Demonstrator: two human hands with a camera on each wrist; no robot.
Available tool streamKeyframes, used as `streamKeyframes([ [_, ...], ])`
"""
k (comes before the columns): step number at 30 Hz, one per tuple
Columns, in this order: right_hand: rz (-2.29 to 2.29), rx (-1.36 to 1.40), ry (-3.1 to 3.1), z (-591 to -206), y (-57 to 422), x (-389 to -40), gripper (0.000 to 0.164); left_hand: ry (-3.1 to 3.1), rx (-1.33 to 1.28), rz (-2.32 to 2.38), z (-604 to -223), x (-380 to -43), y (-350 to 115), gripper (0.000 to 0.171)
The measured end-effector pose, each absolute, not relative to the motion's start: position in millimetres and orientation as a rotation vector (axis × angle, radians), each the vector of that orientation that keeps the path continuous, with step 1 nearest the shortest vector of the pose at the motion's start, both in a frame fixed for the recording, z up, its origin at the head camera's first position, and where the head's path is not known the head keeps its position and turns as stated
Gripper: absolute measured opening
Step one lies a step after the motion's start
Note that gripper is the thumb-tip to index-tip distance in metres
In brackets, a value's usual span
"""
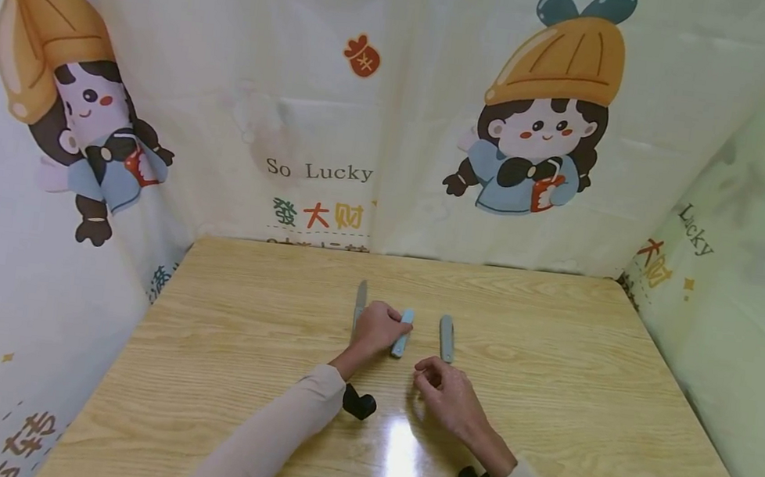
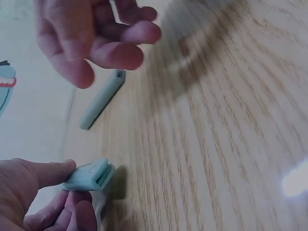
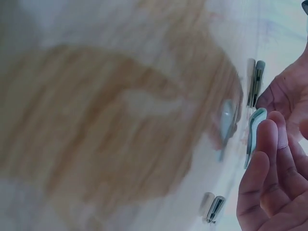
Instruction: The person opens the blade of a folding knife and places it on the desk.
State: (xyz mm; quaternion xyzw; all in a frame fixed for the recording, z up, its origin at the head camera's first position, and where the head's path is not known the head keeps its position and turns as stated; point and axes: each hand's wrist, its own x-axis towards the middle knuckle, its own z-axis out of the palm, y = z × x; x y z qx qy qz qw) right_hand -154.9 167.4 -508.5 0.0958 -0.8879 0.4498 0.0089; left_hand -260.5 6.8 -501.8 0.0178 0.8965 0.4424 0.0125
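Note:
A closed light-blue folding knife (image 1: 400, 346) is pinched between the thumb and fingers of my left hand (image 1: 378, 328). The left wrist view shows its slotted end (image 2: 100, 178) turned toward the right, above its shadow. To the left lies another folding knife (image 1: 362, 294) with its blade out, its handle partly hidden behind the left hand. A closed grey-green folding knife (image 1: 446, 339) rests on the table to the right. Just in front of it, my right hand (image 1: 452, 400) hovers with loosely bent fingers and holds nothing.
The wood-grain table (image 1: 228, 410) ends at the back against a printed curtain (image 1: 229, 95), which also hangs along both sides. Black camera mounts (image 1: 360, 403) sit at the wrists. A bright light reflection (image 1: 401, 469) shows on the near tabletop.

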Motion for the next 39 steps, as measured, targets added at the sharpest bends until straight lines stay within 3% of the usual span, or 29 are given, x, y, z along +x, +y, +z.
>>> streamKeyframes([
  [12,1.563,0.257,-2.745,-508,165,-157,0.015,2.432,-0.091,1.718,-490,-254,3,0.022],
  [28,2.279,-0.105,-2.381,-494,165,-158,0.034,2.18,-0.006,1.89,-478,-226,-8,0.02],
  [39,2.334,-0.181,-2.369,-499,166,-161,0.036,2.128,0.042,1.88,-484,-211,-16,0.021],
])
